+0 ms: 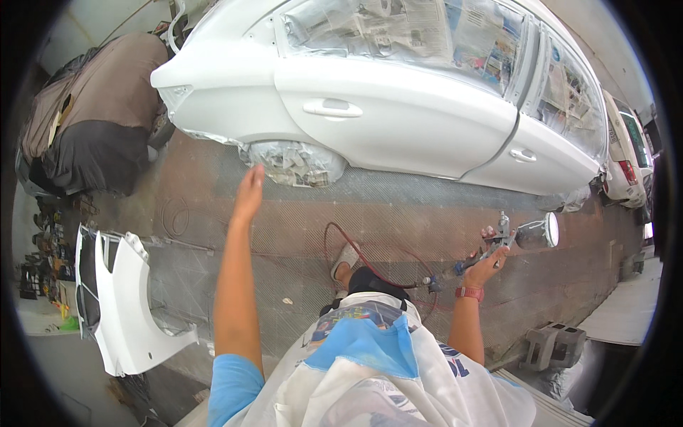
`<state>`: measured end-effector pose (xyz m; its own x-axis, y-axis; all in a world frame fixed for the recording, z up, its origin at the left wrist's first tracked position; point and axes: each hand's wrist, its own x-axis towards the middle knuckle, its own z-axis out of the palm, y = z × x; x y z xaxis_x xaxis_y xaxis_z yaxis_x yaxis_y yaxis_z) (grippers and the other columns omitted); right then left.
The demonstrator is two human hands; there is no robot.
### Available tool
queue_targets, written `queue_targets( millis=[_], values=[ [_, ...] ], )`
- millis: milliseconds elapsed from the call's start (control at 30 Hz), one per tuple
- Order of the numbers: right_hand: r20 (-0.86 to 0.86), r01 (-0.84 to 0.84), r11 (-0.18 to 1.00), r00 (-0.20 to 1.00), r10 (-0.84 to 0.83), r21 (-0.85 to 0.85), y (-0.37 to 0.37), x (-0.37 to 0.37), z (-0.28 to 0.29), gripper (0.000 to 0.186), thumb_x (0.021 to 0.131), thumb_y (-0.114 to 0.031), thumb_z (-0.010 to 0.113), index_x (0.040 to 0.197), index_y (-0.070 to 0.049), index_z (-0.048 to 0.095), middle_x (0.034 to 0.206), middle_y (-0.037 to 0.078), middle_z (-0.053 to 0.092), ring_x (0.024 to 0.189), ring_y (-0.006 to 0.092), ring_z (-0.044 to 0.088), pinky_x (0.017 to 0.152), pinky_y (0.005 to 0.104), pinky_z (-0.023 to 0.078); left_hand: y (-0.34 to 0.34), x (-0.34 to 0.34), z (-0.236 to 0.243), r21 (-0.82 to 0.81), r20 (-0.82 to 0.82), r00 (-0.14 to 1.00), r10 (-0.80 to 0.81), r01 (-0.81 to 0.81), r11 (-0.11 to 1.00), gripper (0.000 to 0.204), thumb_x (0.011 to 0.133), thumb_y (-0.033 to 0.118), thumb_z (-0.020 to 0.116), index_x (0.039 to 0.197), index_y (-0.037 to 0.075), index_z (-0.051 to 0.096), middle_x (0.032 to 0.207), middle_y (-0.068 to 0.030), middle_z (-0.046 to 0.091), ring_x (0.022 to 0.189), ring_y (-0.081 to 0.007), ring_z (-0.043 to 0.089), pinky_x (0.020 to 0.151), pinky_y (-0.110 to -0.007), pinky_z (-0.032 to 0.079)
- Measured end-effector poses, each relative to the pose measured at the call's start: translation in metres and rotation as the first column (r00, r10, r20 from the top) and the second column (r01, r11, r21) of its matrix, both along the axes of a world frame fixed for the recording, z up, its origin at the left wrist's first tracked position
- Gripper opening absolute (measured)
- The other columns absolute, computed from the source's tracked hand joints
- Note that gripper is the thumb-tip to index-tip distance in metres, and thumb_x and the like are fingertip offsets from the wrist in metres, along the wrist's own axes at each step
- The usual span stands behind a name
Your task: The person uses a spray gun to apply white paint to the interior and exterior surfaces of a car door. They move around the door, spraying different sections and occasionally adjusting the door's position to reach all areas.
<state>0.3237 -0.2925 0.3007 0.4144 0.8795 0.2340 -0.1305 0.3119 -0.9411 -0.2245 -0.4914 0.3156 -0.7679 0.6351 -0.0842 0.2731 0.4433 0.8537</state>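
Observation:
My right hand (491, 257) is wrapped round the grip of a metal spray gun (504, 231), held out to the right at waist height. A paint cup (538, 232) with white paint on it is fixed to the gun and tilts to the right. From the gun's lower end a dark red air hose (370, 265) loops back past my legs. My left hand (250, 191) is raised edge-on, fingers stretched out and holding nothing, in front of the paper-covered wheel (295, 164). Beyond both hands stands a white car body (405, 117), apart from them.
Newspaper and clear film mask the car windows (370, 32). At left, a white fender panel (117, 306) stands on a stand, with a covered vehicle (107, 107) behind. Hose lies across the patterned floor (284, 228). A grey moulded part (555, 346) sits at lower right.

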Motion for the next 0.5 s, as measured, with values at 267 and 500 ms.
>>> queue_targets(
  millis=[267,500],
  values=[
    [0.147,0.107,0.969,0.986,-0.075,-0.221,0.040,-0.067,-0.057,0.074,0.114,-0.068,0.045,0.134,0.002,0.056,0.100,0.005,0.057,0.081,0.0135,0.054,0.064,0.0320,0.049,0.153,-0.104,0.159,0.262,-0.073,0.983,-0.170,0.184,0.948,0.080,0.115,0.066,0.042,0.162,0.002,0.050,0.157,-0.0198,0.061,0.147,-0.0324,0.056,0.124,-0.047,0.041],
    [0.164,-0.078,0.978,0.980,0.111,-0.195,0.004,-0.090,-0.059,0.057,0.115,-0.060,0.051,0.123,-0.003,0.057,0.109,0.004,0.059,0.086,0.0124,0.055,0.062,0.0318,0.050,0.253,-0.207,0.202,0.331,0.033,0.983,-0.183,0.162,0.930,0.093,0.113,0.073,0.031,0.164,-0.005,0.042,0.163,-0.0229,0.053,0.152,-0.0339,0.051,0.126,-0.048,0.039]
  ],
)
